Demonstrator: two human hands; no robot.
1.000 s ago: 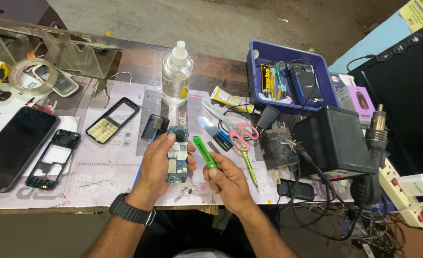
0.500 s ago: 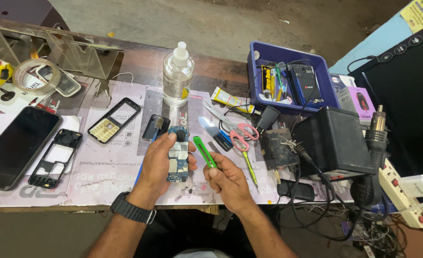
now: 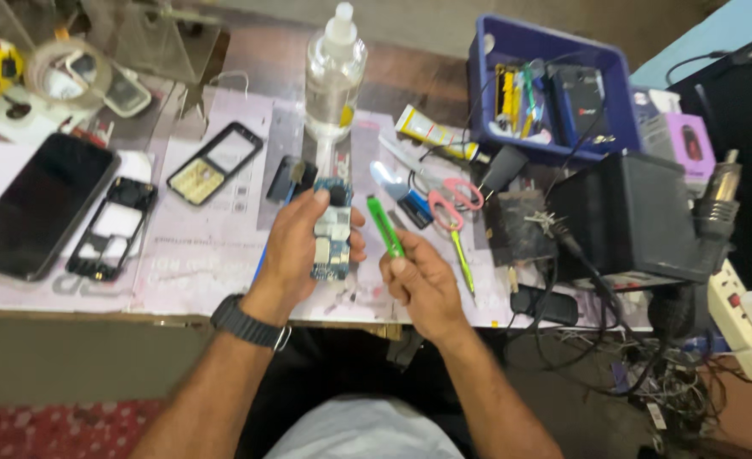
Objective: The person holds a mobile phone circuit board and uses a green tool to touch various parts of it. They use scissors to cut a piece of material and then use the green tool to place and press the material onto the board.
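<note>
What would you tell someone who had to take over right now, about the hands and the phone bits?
Left hand: holds a small phone circuit board above the mat.
Right hand: grips a green tool, tip up, beside the board, not touching it.
Done: the phone is already apart; its black frame and keypad cover lie to the left on the mat.
Left: board still out of the frame; nothing reassembled.
Nearby: clear bottle, pink scissors, blue bin.

Person's bare forearms, sleeveless to the frame edge; black wristwatch [image 3: 248, 323] with dark strap on left wrist; light-coloured shirt below the wristwatch.
</note>
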